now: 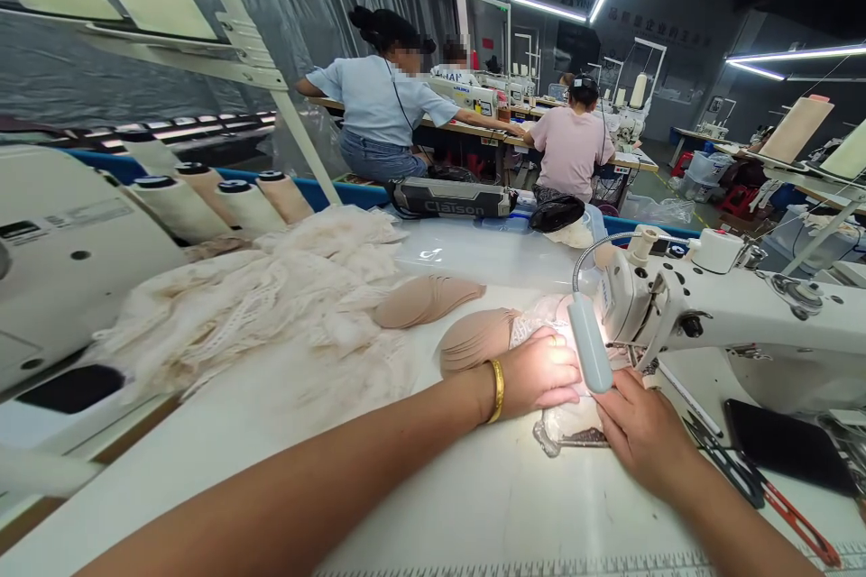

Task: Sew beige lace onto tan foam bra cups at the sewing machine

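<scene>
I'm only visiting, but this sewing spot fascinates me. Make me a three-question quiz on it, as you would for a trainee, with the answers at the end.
1. Does the sewer wear the gold bangle on the left or the right?
2. True or false: the grey lamp is switched off.
3. How many fanned stacks of beige pads lie between the heap of pale fabric and the sewing machine at the right? A) one B) two C) four

Key:
1. Left.
2. False; bright light falls beside it, on the left hand.
3. B.
</scene>
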